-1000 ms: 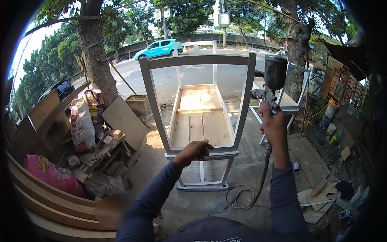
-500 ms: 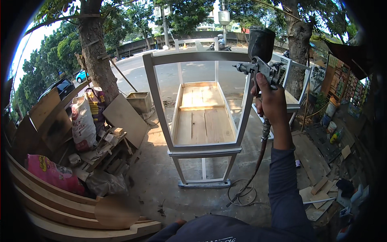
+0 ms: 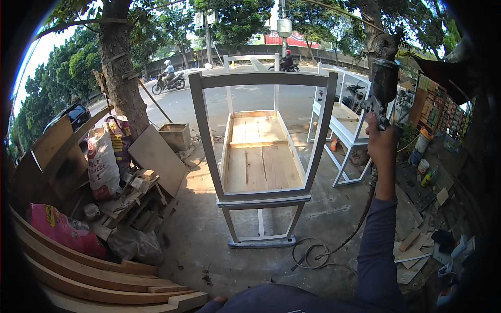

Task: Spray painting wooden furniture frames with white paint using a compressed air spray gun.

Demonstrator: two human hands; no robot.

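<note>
My right hand [image 3: 382, 143] grips a metal spray gun [image 3: 374, 112] with a dark cup on top, held up at the right; its hose hangs to a loose coil on the concrete. Before me stands a wooden frame [image 3: 263, 77], painted grey and white, with a bare wooden base [image 3: 250, 167] inside it. Only a small bit of my left hand [image 3: 219, 299] shows at the lower edge beside my body, its fingers hidden.
A second white frame [image 3: 347, 151] stands at the right. Sacks [image 3: 104, 164], boards [image 3: 154, 154] and lumber [image 3: 88, 271] crowd the left, scraps [image 3: 412, 245] the lower right. Two riders on motorbikes [image 3: 168, 78] are on the road beyond the trees.
My left hand has dropped from the frame's lower rail to the bottom edge. The spray gun in my right hand went up and left, then back right. The blue car has gone; motorbikes have appeared.
</note>
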